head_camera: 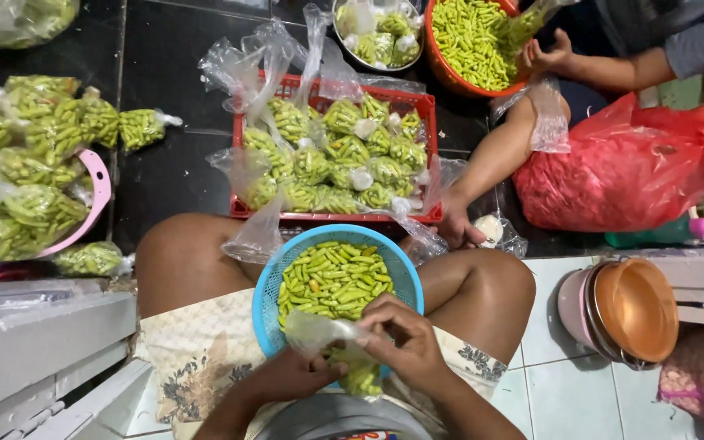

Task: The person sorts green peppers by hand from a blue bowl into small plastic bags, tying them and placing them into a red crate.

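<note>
A small clear bag [344, 358], partly filled with green chillies, was held between both hands just above the near rim of a blue basket [264, 285]. The right hand [407, 341] was closed on the bag's twisted neck, fingers pinched around the plastic. The left hand [299, 373] was clasped under and beside the bag's full lower end, supporting it. The basket rested on the person's lap, between the knees, and was heaped with loose chillies [334, 281], mostly green with a few orange ones.

Just beyond the basket, a red crate [425, 106] stood on the dark floor, packed with filled and tied bags [344, 155] of chillies; empty clear bags [242, 69] were draped over its far left corner. To the left, a pink bowl [99, 191] was piled with more filled bags, and a few were lying on the floor beside it.

At the top right, another person's hands were at work: one hand [456, 228] was rested on the floor by the crate's near right corner, next to a small white object in plastic, while the other [547, 57] was seen at the rim of an orange tub [442, 61] full of chillies, holding a clear bag. A metal bowl [352, 57] holding bagged chillies stood left of the tub. A bulging red bag [621, 175] lay to the right, and stacked bowls [633, 305] stood on the pale tiles nearby.
</note>
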